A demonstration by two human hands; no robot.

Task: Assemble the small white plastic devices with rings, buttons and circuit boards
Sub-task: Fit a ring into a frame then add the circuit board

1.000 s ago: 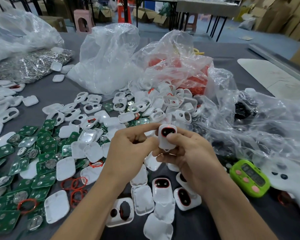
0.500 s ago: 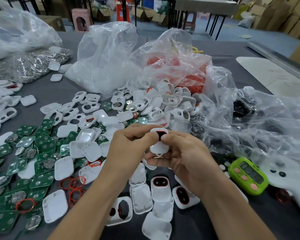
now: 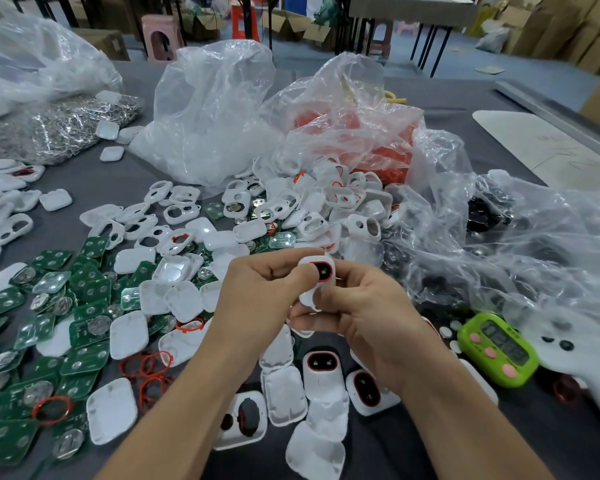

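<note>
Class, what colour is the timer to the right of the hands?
The timer is green with pink buttons; head view.

Assembly workshop: heaped circuit boards (image 3: 84, 362), bagged parts (image 3: 357, 147), stacked cardboard boxes (image 3: 551, 26).

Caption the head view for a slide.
Left hand and right hand grip a device over loose shells, boards and rings.

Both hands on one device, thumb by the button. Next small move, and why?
Probably press the left thumb down to seat the button. The device is pinched between left hand and right hand, with the thumb at the button's edge. After that it likely joins the finished ones in front.
</note>
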